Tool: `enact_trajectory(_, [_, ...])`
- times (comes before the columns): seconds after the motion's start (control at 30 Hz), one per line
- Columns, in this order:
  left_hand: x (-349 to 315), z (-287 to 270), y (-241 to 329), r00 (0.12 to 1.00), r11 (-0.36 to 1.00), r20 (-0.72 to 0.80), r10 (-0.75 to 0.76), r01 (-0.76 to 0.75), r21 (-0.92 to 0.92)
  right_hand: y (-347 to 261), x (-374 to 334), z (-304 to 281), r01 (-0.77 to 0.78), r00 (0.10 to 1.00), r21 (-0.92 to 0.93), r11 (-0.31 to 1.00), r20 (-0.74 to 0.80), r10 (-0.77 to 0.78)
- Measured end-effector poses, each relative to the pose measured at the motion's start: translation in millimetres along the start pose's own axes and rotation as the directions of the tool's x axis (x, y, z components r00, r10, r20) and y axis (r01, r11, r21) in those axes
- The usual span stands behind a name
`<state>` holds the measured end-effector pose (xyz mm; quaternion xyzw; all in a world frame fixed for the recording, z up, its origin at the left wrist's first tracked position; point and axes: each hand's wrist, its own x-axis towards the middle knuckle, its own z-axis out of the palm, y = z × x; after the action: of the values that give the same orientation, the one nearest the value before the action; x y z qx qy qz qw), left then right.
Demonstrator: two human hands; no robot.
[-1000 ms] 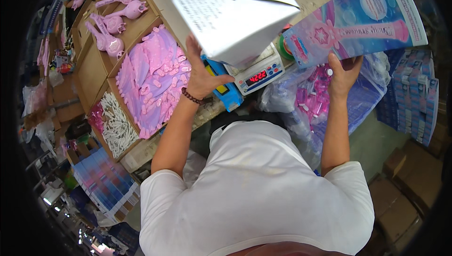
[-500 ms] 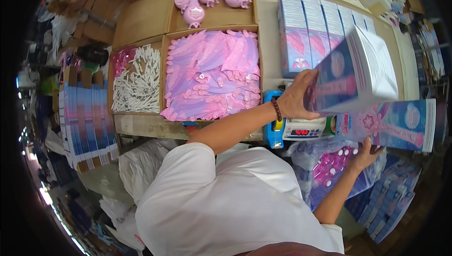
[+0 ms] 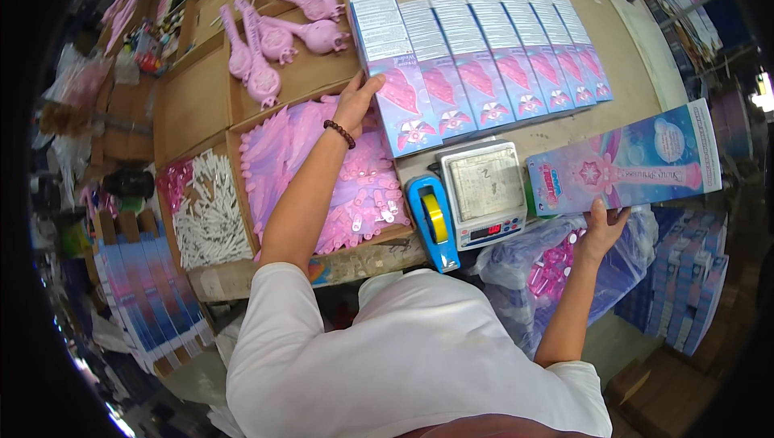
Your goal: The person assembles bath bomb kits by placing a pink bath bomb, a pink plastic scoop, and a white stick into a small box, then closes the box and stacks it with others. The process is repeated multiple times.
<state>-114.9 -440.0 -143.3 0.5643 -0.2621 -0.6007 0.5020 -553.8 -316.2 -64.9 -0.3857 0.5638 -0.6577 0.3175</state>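
Note:
My left hand, with a dark bead bracelet at the wrist, grips the left side of a blue-and-pink toy box. That box stands at the left end of a row of several matching boxes. At the right, my right hand holds another blue toy box by its lower edge; it lies tilted with its printed front up. Between the hands is a digital scale with a bare plate. A blue tape dispenser with yellow tape sits against the scale's left side.
Left of the scale, a cardboard tray holds pink-purple pieces and white sticks. Pink wand toys lie in the tray behind. A plastic bag of magenta bottles hangs below my right hand. Stacked boxes stand far left.
My left hand has carried its box from above the scale leftward to the row's left end. The scale plate is now uncovered. My right hand still holds its box; the view has shifted.

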Motion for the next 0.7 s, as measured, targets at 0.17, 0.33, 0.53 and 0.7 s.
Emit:
enact_trajectory(0.17, [24,7,-7,0.99,0.989,0.033,-0.139,0.137,0.061,-5,0,-26,0.049,0.998,-0.05,0.998,-0.039,-0.051])
enact_trajectory(0.33, [28,22,-17,0.992,0.996,0.099,-0.083,0.08,0.036,3,10,-45,0.039,0.99,0.023,0.999,-0.135,-0.035])
enact_trajectory(0.53, [44,95,-14,0.979,0.984,0.154,-0.13,0.108,0.142,-5,28,-61,-0.049,0.97,0.063,0.997,-0.234,0.063])
enact_trajectory(0.7, [90,166,-33,0.981,0.994,0.177,-0.074,0.058,0.097,-29,34,-69,-0.027,0.966,0.046,0.999,-0.257,0.038])
